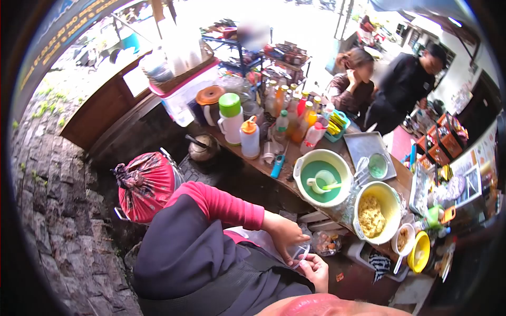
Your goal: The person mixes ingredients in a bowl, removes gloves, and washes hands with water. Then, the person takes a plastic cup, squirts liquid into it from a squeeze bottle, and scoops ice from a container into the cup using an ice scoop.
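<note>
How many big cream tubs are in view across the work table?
2: one tub holding green liquid, and a second tub holding yellowish food, beside it. I see no others, though clutter could hide one.

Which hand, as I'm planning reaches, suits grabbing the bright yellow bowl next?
Right hand, probably: it appears nearer the bright yellow bowl than the left hand, though both seem busy with clear plastic.

Bright pinkish-red sleeve [224,204], dark draped cloth [184,253]
</note>
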